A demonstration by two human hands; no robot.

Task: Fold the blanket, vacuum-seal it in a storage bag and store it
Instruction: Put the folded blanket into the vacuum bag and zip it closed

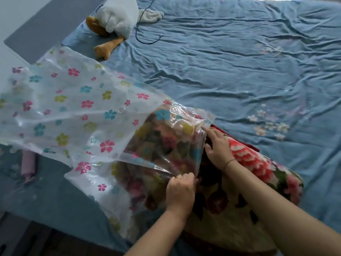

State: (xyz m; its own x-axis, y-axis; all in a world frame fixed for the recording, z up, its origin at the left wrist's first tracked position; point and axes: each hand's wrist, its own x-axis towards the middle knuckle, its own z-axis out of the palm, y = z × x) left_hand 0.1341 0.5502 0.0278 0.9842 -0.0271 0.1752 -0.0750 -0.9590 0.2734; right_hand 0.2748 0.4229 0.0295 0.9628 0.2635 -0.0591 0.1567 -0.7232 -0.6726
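Blanket (249, 159): folded, with a floral pattern, lying on the near part of the bed; its far-left end is inside the bag's mouth, and the rest lies outside.
Storage bag (73, 108): clear plastic printed with coloured flowers, its empty length spreading out to the left over the bed's edge.
Left hand (181, 189): fingers (190, 177) curled, gripping the near edge of the bag's mouth.
Right hand (218, 146): resting on the blanket, with fingers (207, 131) pinching the far edge of the bag's mouth.
Bed (239, 61): covered by a rumpled blue sheet.
Plush toy (118, 15): white with orange feet, at the far-left corner of the bed, with a dark cord (140, 28) just beside it.
Pink roll (27, 163): lies partly under the bag at left.
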